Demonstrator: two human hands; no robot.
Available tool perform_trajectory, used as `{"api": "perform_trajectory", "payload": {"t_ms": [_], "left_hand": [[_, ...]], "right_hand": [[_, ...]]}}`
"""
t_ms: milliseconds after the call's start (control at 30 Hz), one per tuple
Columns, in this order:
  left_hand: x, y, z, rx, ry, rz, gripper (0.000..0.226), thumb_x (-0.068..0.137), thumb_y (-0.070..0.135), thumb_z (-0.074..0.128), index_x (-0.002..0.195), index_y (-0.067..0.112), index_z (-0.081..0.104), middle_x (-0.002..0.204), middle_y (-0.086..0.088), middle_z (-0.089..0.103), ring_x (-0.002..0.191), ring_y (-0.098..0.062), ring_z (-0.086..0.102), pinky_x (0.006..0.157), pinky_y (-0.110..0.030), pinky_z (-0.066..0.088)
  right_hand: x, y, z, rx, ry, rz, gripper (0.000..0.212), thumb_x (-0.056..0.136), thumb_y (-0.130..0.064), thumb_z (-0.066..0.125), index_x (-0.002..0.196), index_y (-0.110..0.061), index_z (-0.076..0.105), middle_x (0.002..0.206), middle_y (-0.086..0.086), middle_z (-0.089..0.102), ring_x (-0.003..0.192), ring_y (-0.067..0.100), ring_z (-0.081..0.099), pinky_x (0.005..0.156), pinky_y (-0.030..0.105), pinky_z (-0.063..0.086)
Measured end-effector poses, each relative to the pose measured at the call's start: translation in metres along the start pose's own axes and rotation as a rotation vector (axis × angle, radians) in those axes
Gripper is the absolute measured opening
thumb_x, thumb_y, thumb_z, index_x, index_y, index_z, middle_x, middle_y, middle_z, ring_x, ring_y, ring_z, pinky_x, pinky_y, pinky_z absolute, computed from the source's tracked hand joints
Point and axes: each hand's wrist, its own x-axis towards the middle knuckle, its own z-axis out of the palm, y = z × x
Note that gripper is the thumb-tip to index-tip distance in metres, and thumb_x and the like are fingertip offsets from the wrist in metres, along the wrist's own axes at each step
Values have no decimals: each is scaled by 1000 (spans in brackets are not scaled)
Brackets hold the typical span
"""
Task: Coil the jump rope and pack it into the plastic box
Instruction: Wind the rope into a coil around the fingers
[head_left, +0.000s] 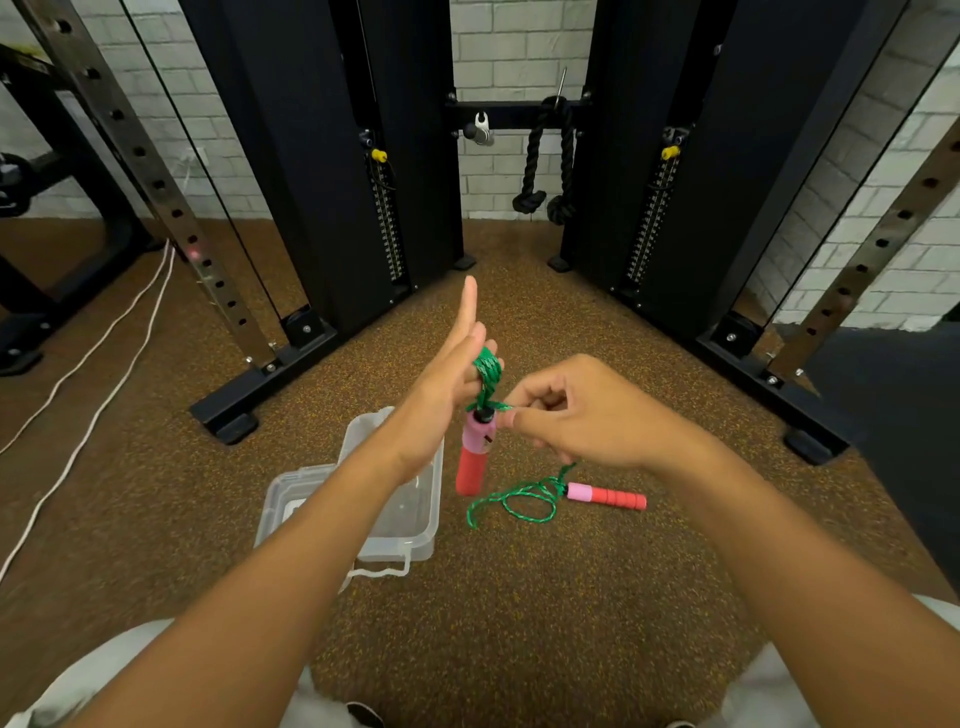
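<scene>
The green jump rope (487, 370) is wound in several turns around the fingers of my left hand (451, 384), whose thumb points up. One pink and red handle (474, 457) dangles from that coil. My right hand (571, 410) pinches the rope just beside the hanging handle. From there the rope drops to a loose loop (519, 501) on the floor, ending at the second handle (607, 498), which lies flat. The clear plastic box (415, 530) sits open on the floor under my left forearm.
A black cable machine with two weight stacks (387, 228) stands ahead, its base feet (234, 421) left and right of me. White cables (104, 374) trail across the brown speckled floor at the left. A black knotted rope attachment (545, 166) hangs on the back bar.
</scene>
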Motion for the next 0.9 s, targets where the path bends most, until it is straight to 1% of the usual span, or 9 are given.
{"api": "perform_trajectory", "payload": {"t_ms": [100, 200, 267, 367, 467, 567, 667, 767, 900], "left_hand": [[-1, -8, 4, 58, -39, -31, 56, 102, 66, 21, 152, 64, -3, 164, 23, -9, 152, -13, 30, 114, -35, 36], [-2, -10, 12, 97, -110, -76, 66, 92, 79, 19, 154, 63, 2, 165, 24, -2, 144, -4, 41, 119, -45, 34], [-3, -9, 17, 56, -135, -88, 70, 89, 85, 23, 154, 62, 8, 163, 2, 38, 139, -22, 54, 116, -47, 41], [-5, -5, 23, 7, -123, -109, 74, 94, 76, 15, 161, 47, 3, 109, 3, 78, 114, -39, 70, 97, -28, 55], [-4, -1, 23, -82, -139, -107, 71, 94, 73, 16, 160, 49, 4, 124, -18, 74, 102, -36, 74, 110, -40, 48], [-4, 1, 20, -247, -126, -111, 70, 94, 72, 24, 159, 50, 10, 142, -23, 61, 97, -33, 72, 104, -41, 50], [-4, 0, 16, -354, -81, -104, 67, 99, 68, 25, 161, 47, 9, 134, -30, 64, 105, -35, 72, 113, -48, 35], [-3, -1, 15, -353, -5, -99, 63, 101, 64, 24, 160, 48, 9, 133, -25, 66, 121, -34, 68, 116, -49, 26], [1, -6, 10, -300, 40, -81, 65, 97, 66, 30, 158, 54, 11, 145, -13, 61, 133, -25, 61, 118, -51, 31]], "right_hand": [[0, -2, -4, 35, 42, -38, 16, 94, -20, 70, 82, -14, 78, 64, 13, 64, 51, 11, 50, 52, 26, 42], [1, 1, -8, 45, 111, -31, 15, 95, -18, 69, 84, -12, 78, 61, 0, 69, 47, 4, 55, 49, 13, 41], [1, 5, -10, 63, 156, -17, 15, 95, -19, 68, 85, -15, 78, 67, 7, 75, 53, 20, 66, 56, 22, 52], [4, 16, -11, 8, 267, -21, 14, 94, -29, 69, 85, -24, 79, 74, 7, 76, 62, 26, 65, 65, 37, 53], [6, 23, -11, 56, 304, 3, 13, 93, -34, 71, 87, -27, 80, 79, 5, 77, 69, 30, 65, 69, 44, 55], [7, 29, -9, 82, 287, 39, 16, 95, -34, 69, 89, -27, 81, 81, 5, 78, 70, 36, 65, 67, 49, 53], [9, 37, -9, 115, 241, 115, 27, 98, -14, 63, 87, -31, 81, 72, 0, 76, 61, 26, 58, 61, 42, 46], [9, 43, -3, 38, 161, 187, 27, 99, -12, 60, 83, -25, 77, 62, -6, 71, 53, 7, 58, 59, 35, 50], [10, 43, 11, -33, 76, 204, 21, 100, -30, 63, 94, -19, 80, 79, 3, 79, 55, 10, 63, 57, 29, 52]]}}
